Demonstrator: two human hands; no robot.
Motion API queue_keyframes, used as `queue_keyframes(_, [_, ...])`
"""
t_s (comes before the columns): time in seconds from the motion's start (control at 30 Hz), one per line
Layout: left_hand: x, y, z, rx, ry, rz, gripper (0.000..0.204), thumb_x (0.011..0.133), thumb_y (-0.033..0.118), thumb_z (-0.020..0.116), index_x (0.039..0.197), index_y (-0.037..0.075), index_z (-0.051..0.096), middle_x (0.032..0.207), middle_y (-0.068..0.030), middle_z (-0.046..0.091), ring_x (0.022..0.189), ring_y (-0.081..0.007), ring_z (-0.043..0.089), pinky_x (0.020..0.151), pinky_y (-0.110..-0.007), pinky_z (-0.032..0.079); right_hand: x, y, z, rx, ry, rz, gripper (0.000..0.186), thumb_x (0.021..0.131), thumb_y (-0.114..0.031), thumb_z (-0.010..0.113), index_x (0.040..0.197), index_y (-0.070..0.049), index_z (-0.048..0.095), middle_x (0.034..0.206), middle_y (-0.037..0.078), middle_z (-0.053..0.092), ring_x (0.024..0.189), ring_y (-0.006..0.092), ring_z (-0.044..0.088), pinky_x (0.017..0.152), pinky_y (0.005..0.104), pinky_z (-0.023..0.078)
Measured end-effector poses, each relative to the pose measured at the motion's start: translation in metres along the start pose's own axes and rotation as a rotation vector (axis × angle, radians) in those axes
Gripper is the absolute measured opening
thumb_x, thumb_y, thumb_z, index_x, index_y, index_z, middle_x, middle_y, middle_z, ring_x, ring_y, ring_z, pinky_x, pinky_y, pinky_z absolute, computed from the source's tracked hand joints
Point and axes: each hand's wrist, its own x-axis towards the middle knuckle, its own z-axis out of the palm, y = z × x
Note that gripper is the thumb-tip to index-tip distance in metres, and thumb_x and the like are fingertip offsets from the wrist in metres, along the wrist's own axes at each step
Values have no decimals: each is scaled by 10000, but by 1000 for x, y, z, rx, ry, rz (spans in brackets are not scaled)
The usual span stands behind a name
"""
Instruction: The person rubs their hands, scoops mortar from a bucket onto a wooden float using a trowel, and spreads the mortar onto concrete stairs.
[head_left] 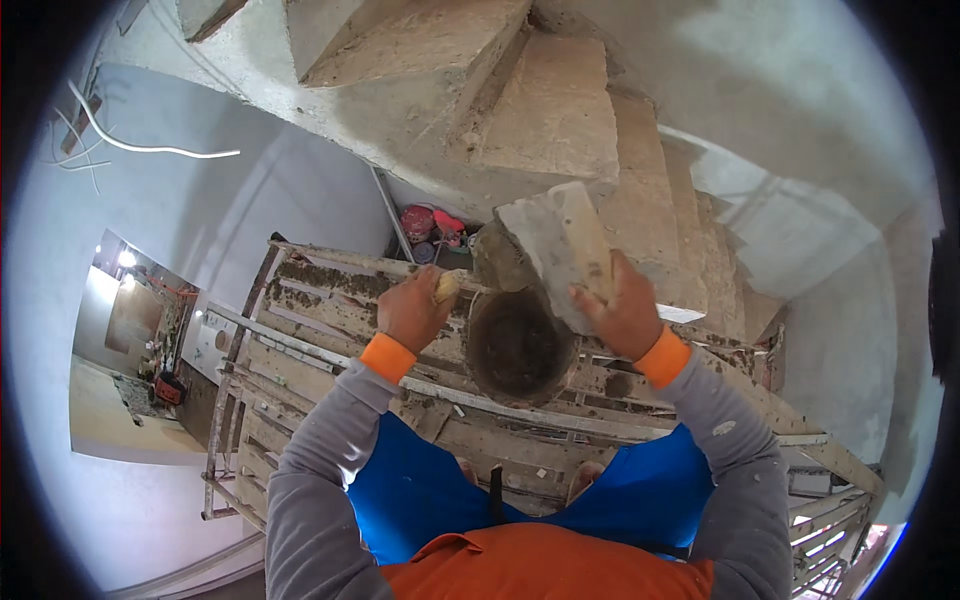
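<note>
My left hand (412,308) is closed round the pale, rounded handle of a trowel (503,258). The trowel's grey, mortar-coated blade is at the far rim of the bucket, close beside the float; whether they touch I cannot tell. My right hand (622,308) grips a plastering float (548,236) by its light bar handle, the broad, smeared board tilted up toward the stairs. Between my hands stands a round, dirty bucket (520,345) with a dark inside; how full it is I cannot make out.
I am on a slatted scaffold platform (480,440) spattered with mortar. Rough concrete stairs (560,110) rise close ahead. Red and pink items (432,222) lie beyond the platform edge. A loose white cable (150,148) sticks out of the left wall, above a doorway opening (130,350).
</note>
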Motion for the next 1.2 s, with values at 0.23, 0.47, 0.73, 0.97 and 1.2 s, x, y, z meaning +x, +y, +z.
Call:
queue_keyframes(0.23, [4, 1, 1, 26, -43, 52, 269, 810, 281, 646, 945, 99, 501, 816, -129, 622, 731, -367, 628, 614, -476, 489, 2, 6, 8, -84, 199, -199, 160, 874, -224, 622, 950, -85, 648, 876, 185, 622, 734, 389, 594, 638, 458, 488])
queue_keyframes(0.47, [5, 11, 0, -20, -64, 17, 270, 813, 270, 645, 959, 101, 492, 836, -130, 623, 750, -371, 631, 623, -481, 490, 17, 17, -4, -223, 139, -288, 378, 833, -217, 686, 1085, 24, 540, 887, 213, 640, 752, 325, 647, 623, 358, 506])
queue_keyframes(0.73, [14, 22, -1, -18, -3, -22, 256, 811, 254, 651, 969, 98, 525, 850, -135, 640, 760, -370, 632, 630, -477, 482, 21, 4, 3, 113, 307, -134, 395, 827, -247, 680, 1108, -17, 524, 923, 214, 624, 821, 403, 615, 701, 427, 500])
queue_keyframes(0.97, [14, 23, 2, -8, -62, -60, 286, 810, 261, 648, 985, 90, 499, 901, -134, 633, 787, -368, 636, 633, -479, 488, 30, 12, -6, 3, 310, -165, 360, 843, -257, 680, 1057, -1, 545, 899, 210, 617, 792, 322, 639, 679, 411, 500])
queue_keyframes(1.2, [10, 20, 1, -3, -54, -45, 275, 796, 263, 662, 947, 91, 509, 845, -137, 642, 775, -382, 628, 640, -480, 480, 27, -6, -9, 277, 319, -30, 360, 842, -197, 673, 1099, 17, 541, 910, 210, 638, 816, 331, 644, 700, 389, 511])
